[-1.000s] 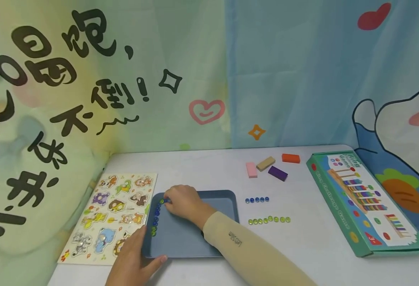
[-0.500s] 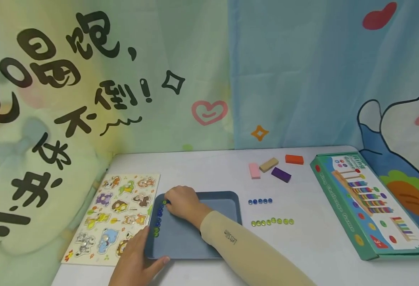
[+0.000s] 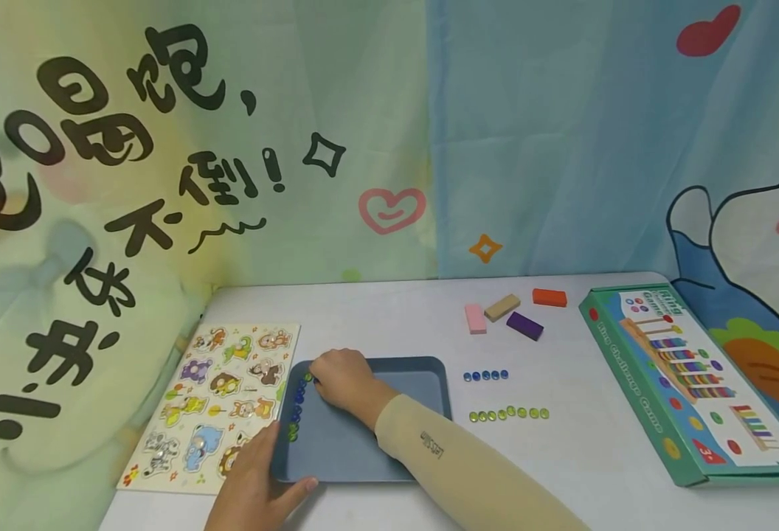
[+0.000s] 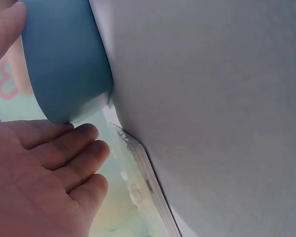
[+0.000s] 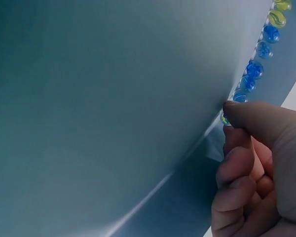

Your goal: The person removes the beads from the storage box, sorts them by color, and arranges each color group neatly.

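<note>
A blue tray [image 3: 389,450] lies on the white table. Along its left wall runs a line of blue and green marbles [image 3: 295,409], seen close up in the right wrist view as marbles [image 5: 255,68]. My right hand [image 3: 316,376] reaches across the tray to the line's far end. Its fingers [image 5: 237,158] are curled and its fingertip pinches a green marble [image 5: 225,119] against the tray. My left hand [image 3: 266,468] rests at the tray's [image 4: 64,59] near left corner, thumb [image 4: 5,24] on the rim, fingers [image 4: 64,148] straight alongside it.
Right of the tray lie a short row of blue marbles [image 3: 485,375] and a longer row of green marbles [image 3: 509,414]. An animal puzzle board [image 3: 220,402] lies at the left, a green toy box [image 3: 688,383] at the right. Coloured blocks [image 3: 524,325] sit further back.
</note>
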`<state>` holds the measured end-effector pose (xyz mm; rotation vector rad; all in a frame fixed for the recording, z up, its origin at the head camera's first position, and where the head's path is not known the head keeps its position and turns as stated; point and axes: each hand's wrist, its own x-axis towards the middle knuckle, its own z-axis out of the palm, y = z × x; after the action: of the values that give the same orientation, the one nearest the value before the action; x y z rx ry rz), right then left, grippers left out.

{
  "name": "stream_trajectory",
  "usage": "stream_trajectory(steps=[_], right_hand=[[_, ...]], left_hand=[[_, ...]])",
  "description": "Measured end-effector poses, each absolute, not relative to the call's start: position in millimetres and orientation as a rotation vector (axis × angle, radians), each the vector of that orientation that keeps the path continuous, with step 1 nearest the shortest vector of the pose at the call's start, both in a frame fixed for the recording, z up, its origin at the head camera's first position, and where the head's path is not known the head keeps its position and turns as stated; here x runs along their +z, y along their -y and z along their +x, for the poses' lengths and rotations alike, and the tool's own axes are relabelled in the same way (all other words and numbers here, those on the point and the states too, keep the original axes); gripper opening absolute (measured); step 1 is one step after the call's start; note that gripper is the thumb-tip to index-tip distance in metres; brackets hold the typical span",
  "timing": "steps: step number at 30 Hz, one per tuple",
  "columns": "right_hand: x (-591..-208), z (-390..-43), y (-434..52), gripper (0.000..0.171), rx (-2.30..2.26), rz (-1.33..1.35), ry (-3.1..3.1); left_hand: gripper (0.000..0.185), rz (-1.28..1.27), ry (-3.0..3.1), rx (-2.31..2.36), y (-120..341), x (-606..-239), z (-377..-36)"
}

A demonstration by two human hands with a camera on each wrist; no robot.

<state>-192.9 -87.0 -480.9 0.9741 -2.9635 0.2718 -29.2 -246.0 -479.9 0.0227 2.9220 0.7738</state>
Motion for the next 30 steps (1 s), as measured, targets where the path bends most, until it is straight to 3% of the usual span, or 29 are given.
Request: stream_trajectory(steps=[5,9,15,30], right_hand=[[-479.6,-190.2,79.7,0.021,0.363,0.961,2.974],[-473.4,-185.6,69.9,0.008,0.46,0.943,2.968],[-457.2,-181.8,50.0,0.016,0.579,0.899,2.912],[-413.8,-189.8,-39.0,0.013,0.663,0.776,2.823]], left_hand=[[0.112,0.02,-2.921,0.761,245.2,-479.9,-28.7],[0.111,0.036,-2.939,0.762,245.0,-480.7,-28.3],[0.11,0.047,-2.961,0.754,244.5,-482.3,-27.5],[0.118,-0.013,-2.894,0.686,243.2,-479.6,-28.4]])
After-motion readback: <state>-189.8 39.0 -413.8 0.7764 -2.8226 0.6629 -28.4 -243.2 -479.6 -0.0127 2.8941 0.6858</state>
